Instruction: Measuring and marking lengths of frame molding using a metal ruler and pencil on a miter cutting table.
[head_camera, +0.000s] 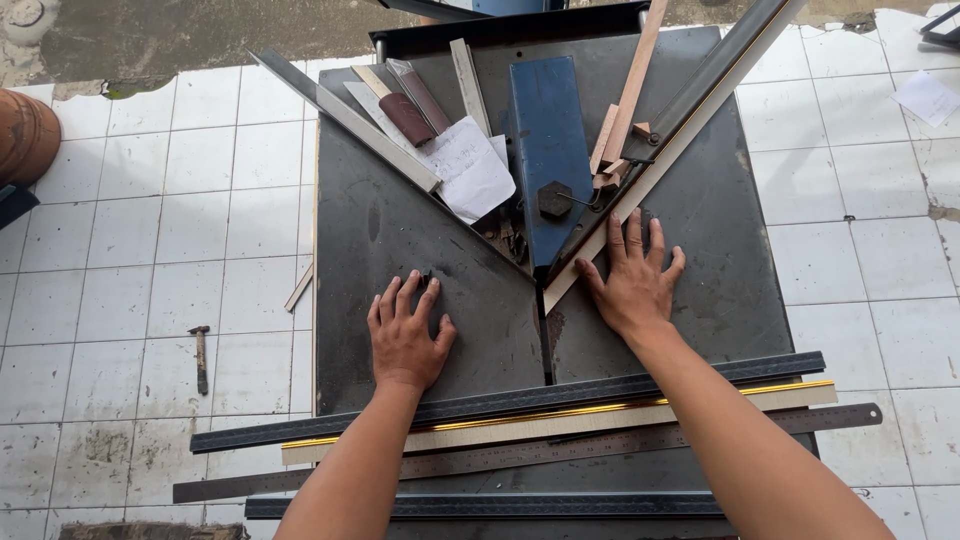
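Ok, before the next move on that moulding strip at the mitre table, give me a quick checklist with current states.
1. Right hand flat on the lower end of the moulding strip: ok.
2. Strip lying along the right angled fence, running up to the right: ok.
3. Left hand flat on the table top, away from the centre slot: ok.
4. Right fingers away from the slot: not ok, they lie close beside it.
5. Blade position under the blue guard: cannot tell, it is hidden.
6. Loose paper and wood offcuts away from the guard: not ok, both lie against it.
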